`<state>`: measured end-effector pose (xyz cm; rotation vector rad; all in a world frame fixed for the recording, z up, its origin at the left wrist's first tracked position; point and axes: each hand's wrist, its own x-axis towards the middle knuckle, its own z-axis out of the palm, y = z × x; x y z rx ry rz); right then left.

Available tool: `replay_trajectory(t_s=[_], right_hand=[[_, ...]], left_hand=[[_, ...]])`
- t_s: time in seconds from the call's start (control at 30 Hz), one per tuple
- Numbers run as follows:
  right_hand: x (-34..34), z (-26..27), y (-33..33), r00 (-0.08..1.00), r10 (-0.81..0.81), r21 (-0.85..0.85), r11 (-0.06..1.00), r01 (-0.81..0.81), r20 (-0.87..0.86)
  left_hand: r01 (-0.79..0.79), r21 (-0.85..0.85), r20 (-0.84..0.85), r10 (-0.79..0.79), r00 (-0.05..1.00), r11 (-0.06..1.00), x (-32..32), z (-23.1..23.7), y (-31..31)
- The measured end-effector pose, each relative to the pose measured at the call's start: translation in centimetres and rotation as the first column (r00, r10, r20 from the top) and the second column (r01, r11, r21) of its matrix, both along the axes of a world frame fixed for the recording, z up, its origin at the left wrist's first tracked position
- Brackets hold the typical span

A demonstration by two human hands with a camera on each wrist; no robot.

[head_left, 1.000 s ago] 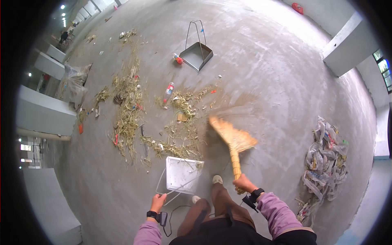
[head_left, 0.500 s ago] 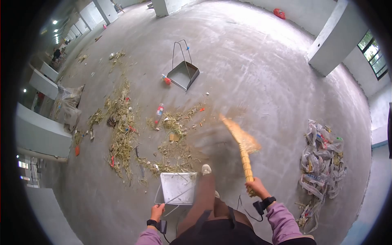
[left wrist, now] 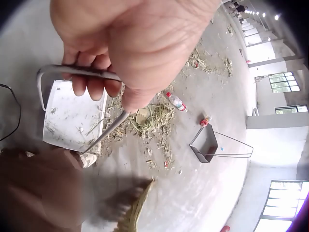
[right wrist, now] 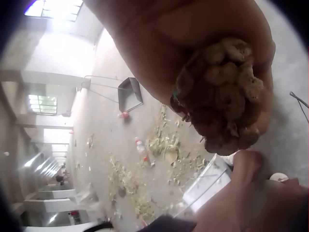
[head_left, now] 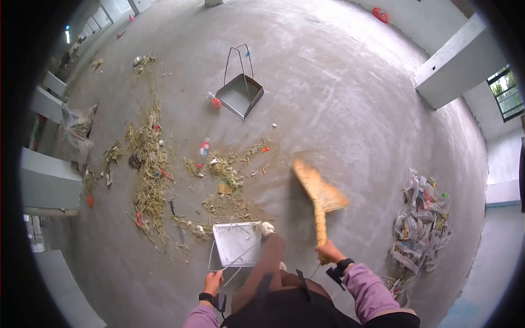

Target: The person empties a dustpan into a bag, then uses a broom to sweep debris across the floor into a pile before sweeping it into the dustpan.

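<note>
My left hand (head_left: 214, 282) grips the bent metal handle (left wrist: 77, 70) of a white dustpan (head_left: 237, 246), its fingers curled round the bar in the left wrist view. The pan lies on the floor just in front of my feet, with a few straw bits in it. My right hand (head_left: 330, 252) holds a straw broom (head_left: 320, 188) by its bound handle, and the handle's stubby end fills the palm in the right wrist view. The broom head fans out over the floor, to the right of the pan. Scattered straw litter (head_left: 227, 169) lies beyond the pan's front edge.
A plastic bottle (head_left: 203, 153) lies among the straw. Farther off stands a grey metal dustpan (head_left: 240, 95), a red-labelled bottle (head_left: 214, 101) beside it. A longer straw pile (head_left: 150, 188) stretches along the left; bagged plastic rubbish (head_left: 421, 224) lies at right. A pillar (head_left: 448, 65) rises at back right.
My feet have stepped forward, one shoe now by the white pan's right edge. The broom swung right, then back a little left. The left hand keeps the pan's handle throughout.
</note>
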<state>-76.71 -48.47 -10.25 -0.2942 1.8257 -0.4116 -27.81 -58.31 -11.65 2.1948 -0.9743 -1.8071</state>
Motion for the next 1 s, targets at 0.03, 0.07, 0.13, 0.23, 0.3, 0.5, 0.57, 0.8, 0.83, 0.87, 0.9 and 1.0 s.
replay_trajectory(t_s=[0.03,0.07,0.13,0.23,0.3,0.5,0.57,0.8,0.83,0.87,0.9,1.0], right_hand=[[1.4,2.7,-1.6,0.997,-0.011,0.059,0.998,0.007,0.071],[2.1,3.5,-2.2,0.993,0.049,0.068,0.996,-0.057,0.108],[2.2,4.7,-3.2,0.979,0.096,0.048,0.993,-0.106,0.177],[0.5,6.9,-4.2,0.971,0.057,0.002,0.998,-0.059,0.232],[-0.7,8.0,-4.5,0.973,0.038,0.016,0.999,-0.043,0.228],[-5.2,8.0,-7.9,0.94,-0.288,-0.04,0.953,0.3,0.181],[-7.4,6.8,-9.8,0.897,-0.397,-0.023,0.913,0.408,0.193],[-10.8,2.3,-14.1,0.912,-0.395,0.071,0.918,0.389,0.109],[-9.8,2.6,-13.8,0.938,-0.326,0.114,0.943,0.314,0.12],[-9.0,1.6,-12.7,0.962,-0.244,0.112,0.967,0.231,0.125],[-8.1,0.7,-11.5,0.986,-0.144,0.062,0.988,0.139,0.085],[-7.4,3.8,-10.9,0.975,-0.01,0.042,0.999,0.001,0.222]], left_hand=[[0.019,0.004,0.008,-0.019,1.0,1.0,-0.6,-0.2,-0.9],[0.038,0.007,0.016,-0.038,0.999,0.999,-1.1,-0.4,-1.7],[0.024,0.005,0.001,-0.024,1.0,1.0,-2.0,-0.5,-3.2],[0.043,0.005,0.003,-0.043,0.999,0.999,-3.5,0.1,-5.6],[0.105,-0.002,0.033,-0.105,0.994,0.994,-3.5,-0.7,-6.6],[0.036,-0.02,0.008,-0.036,0.999,0.999,-5.0,-0.3,-8.7],[0.069,-0.032,0.03,-0.068,0.997,0.997,-5.2,-0.4,-9.2],[0.063,-0.065,0.057,-0.059,0.997,0.996,-6.1,0.0,-11.0],[0.056,-0.066,0.06,-0.052,0.997,0.996,-6.0,-0.1,-11.3],[0.047,-0.067,0.063,-0.043,0.997,0.997,-5.9,-0.2,-11.5],[0.037,-0.068,0.065,-0.032,0.997,0.997,-6.1,-0.4,-11.8],[0.033,-0.064,0.098,-0.026,0.995,0.997,-7.5,0.6,-12.4]])
